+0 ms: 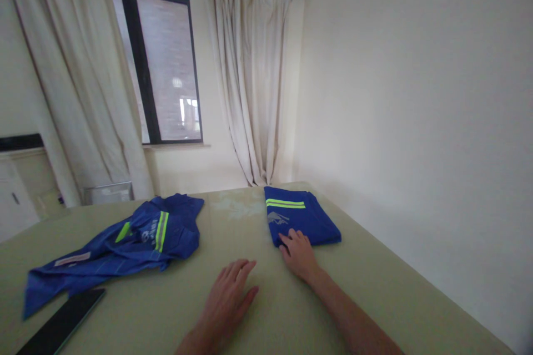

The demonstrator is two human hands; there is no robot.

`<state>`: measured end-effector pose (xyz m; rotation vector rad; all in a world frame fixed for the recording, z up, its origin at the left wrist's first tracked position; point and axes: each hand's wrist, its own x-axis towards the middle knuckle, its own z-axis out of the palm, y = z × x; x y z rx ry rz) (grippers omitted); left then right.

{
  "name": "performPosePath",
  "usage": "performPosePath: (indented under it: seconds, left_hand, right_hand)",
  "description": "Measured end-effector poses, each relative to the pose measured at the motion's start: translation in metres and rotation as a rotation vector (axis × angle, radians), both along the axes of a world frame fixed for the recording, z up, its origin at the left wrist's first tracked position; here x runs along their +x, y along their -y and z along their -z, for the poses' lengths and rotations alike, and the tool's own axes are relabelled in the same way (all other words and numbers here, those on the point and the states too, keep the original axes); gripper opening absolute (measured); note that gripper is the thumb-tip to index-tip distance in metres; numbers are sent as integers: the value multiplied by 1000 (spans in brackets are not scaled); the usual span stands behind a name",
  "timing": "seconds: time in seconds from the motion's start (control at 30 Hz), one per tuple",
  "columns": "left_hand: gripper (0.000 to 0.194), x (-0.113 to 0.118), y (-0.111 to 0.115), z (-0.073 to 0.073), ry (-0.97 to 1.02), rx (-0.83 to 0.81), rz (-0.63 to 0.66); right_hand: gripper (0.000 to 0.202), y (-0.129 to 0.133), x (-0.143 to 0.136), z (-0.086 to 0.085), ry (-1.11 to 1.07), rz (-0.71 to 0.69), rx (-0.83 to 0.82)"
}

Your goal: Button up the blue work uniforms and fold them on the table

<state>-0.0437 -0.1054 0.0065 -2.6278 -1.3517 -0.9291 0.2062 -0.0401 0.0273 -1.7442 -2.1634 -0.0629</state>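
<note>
A blue garment with yellow-green reflective stripes (306, 221) lies folded into a flat square at the right side of the table. My right hand (297, 252) rests on its near edge, fingers stretched out over the cloth. Left of it, my left hand (229, 294) is over the bare tabletop, fingers extended and thumb apart, holding nothing. A second blue garment (137, 238), with a reflective stripe and pale lettering, lies crumpled and unfolded on the left of the table. Neither hand touches that one.
The pale green table surface (233, 222) carries both garments. At its near left lies a dark flat slab (62, 324), close to the crumpled garment. A white wall (416, 122) runs along the right. Behind are a window (169, 66) and beige curtains (254, 66).
</note>
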Motion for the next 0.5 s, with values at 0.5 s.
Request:
performPosePath:
  seconds: [0.5]
  left_hand:
    - [64,5,28,-8,-158,-154,111]
  right_hand:
    - [32,27,17,-32,-1107,-191,-95]
